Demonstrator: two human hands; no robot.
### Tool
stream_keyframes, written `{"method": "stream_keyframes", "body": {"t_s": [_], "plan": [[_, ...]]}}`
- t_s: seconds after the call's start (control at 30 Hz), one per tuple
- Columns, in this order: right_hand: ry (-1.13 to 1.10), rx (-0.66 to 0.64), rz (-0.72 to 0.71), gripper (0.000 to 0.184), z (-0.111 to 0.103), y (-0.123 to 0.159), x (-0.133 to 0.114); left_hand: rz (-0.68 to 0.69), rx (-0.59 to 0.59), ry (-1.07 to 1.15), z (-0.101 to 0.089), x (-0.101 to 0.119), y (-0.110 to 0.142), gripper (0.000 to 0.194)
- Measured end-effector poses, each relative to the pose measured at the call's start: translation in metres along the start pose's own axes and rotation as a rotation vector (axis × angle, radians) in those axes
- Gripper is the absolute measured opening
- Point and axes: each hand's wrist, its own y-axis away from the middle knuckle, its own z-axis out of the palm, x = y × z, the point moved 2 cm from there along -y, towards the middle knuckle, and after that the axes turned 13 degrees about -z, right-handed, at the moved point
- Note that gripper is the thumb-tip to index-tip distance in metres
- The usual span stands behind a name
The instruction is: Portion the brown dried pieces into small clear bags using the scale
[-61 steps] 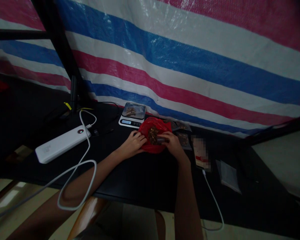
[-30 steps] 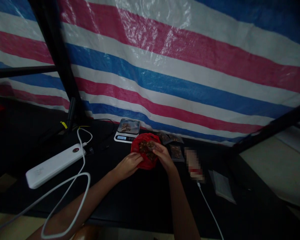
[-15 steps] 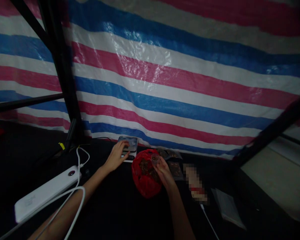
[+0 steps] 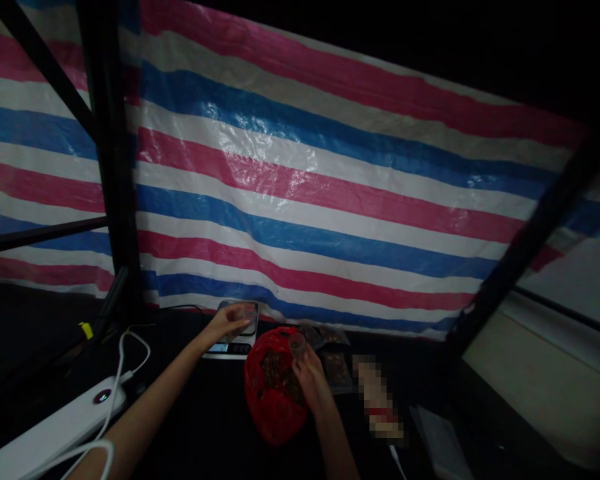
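The left hand (image 4: 224,324) reaches onto a digital kitchen scale (image 4: 229,349), its fingers (image 4: 243,322) on a clear packet (image 4: 237,318) lying on top. The right hand (image 4: 310,383) pinches a small clear cup (image 4: 297,345) upright, just above a red plastic bag (image 4: 273,400) of brown pieces (image 4: 275,375). Beside the bag lie dark packets (image 4: 337,371). Further right are a blurred object (image 4: 377,400) and a flat pale packet (image 4: 443,445). On the black bench (image 4: 190,427), to the left, sits a white power bank (image 4: 55,427) with a white cable (image 4: 120,363). A pink, blue and white striped tarp (image 4: 305,200) hangs behind, against a black frame (image 4: 111,153).
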Motion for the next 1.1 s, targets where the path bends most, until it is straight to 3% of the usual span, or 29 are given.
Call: {"method": "stream_keyframes", "body": {"t_s": [0.1, 0.2, 0.33, 0.43, 0.8, 1.1], "plan": [[0.037, 0.033, -0.052, 0.026, -0.003, -0.001, 0.000, -0.011, -0.088, 0.265, 0.014, 0.002, 0.034, 0.060], [0.043, 0.058, -0.076, 0.028, 0.000, 0.001, -0.004, -0.058, -0.171, 0.384, 0.036, -0.006, 0.057, 0.063], [0.063, 0.036, -0.060, 0.035, 0.012, 0.005, -0.011, -0.116, -0.321, 0.419, 0.064, -0.020, 0.066, 0.060], [0.037, 0.007, -0.063, 0.038, 0.020, 0.007, -0.016, -0.112, -0.368, 0.462, 0.074, -0.023, 0.068, 0.059], [0.154, -0.190, -0.074, 0.031, 0.053, 0.020, -0.022, -0.200, -0.381, 0.540, 0.074, -0.010, 0.080, 0.046], [0.356, -0.283, -0.143, 0.032, 0.063, 0.022, -0.034, -0.153, -0.394, 0.522, 0.074, -0.007, 0.081, 0.046]]}}
